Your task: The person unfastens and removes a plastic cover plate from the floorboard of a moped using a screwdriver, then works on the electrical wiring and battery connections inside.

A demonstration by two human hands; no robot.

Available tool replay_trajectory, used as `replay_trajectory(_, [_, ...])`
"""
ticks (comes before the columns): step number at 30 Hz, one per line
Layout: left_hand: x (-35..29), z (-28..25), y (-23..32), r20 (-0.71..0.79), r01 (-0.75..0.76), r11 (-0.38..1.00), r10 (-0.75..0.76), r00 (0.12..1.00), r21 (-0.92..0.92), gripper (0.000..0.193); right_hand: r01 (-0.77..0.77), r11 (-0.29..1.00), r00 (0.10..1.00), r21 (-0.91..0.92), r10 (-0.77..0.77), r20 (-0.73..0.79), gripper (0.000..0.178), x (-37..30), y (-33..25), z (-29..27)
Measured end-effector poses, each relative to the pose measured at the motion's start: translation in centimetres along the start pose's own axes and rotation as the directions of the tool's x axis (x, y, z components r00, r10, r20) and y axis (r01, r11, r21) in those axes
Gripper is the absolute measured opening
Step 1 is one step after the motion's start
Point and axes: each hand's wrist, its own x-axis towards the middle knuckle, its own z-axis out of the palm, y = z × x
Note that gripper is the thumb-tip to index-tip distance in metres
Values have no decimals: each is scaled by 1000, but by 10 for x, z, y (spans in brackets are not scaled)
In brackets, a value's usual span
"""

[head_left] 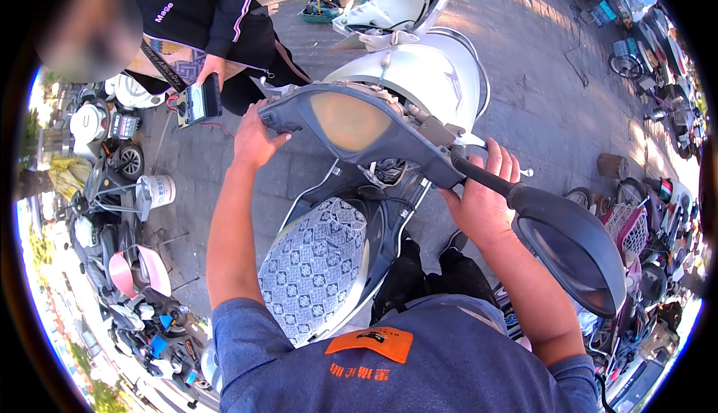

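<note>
A dark grey scooter handlebar cover [420, 141] with a cloudy, yellowish dash window [350, 118] spans the space between my hands. At its left end, my left hand [256, 142] grips the edge, fingers over the far side and thumb toward me. My right hand [485, 194] holds the right end, fingers curled over beside the stem of a black mirror [572, 245]. That mirror hangs over my right forearm. Beyond the cover is the scooter's white front fender [441, 76], with bare parts and wires showing along the cover's far edge.
The scooter seat [314, 271] wears a patterned grey cloth. At the far left a person's hand [213, 69] holds a device with a screen [199, 105]. A removed white panel [393, 9] and a green tray [326, 7] lie ahead. Parked scooters, a white bucket [155, 191] and a wooden stump [612, 164] stand around.
</note>
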Motion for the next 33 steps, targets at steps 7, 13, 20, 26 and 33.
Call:
replay_trajectory(7, [8, -14, -16, 147, 6, 999, 2, 989, -54, 89, 5, 999, 999, 53, -2, -48, 72, 3, -4, 2])
replay_trajectory(13, [0, -7, -16, -44, -171, 985, 172, 984, 28, 81, 1, 1000, 999, -29, 1, 48, 73, 1, -2, -1])
replay_trajectory(20, [-4, -5, -21, -3, -130, 979, 133, 991, 156, 95, -5, 997, 996, -74, 11, 84, 76, 3, -10, -9])
replay_trajectory(26, [0, -4, -24, 56, -81, 990, 75, 996, 117, 92, 31, 998, 999, -55, -30, 20, 74, 3, -8, -4])
replay_trajectory(33, [-4, -12, -19, 61, -91, 995, 88, 994, 37, 91, 63, 997, 998, -49, -63, -14, 76, 1, -9, -7])
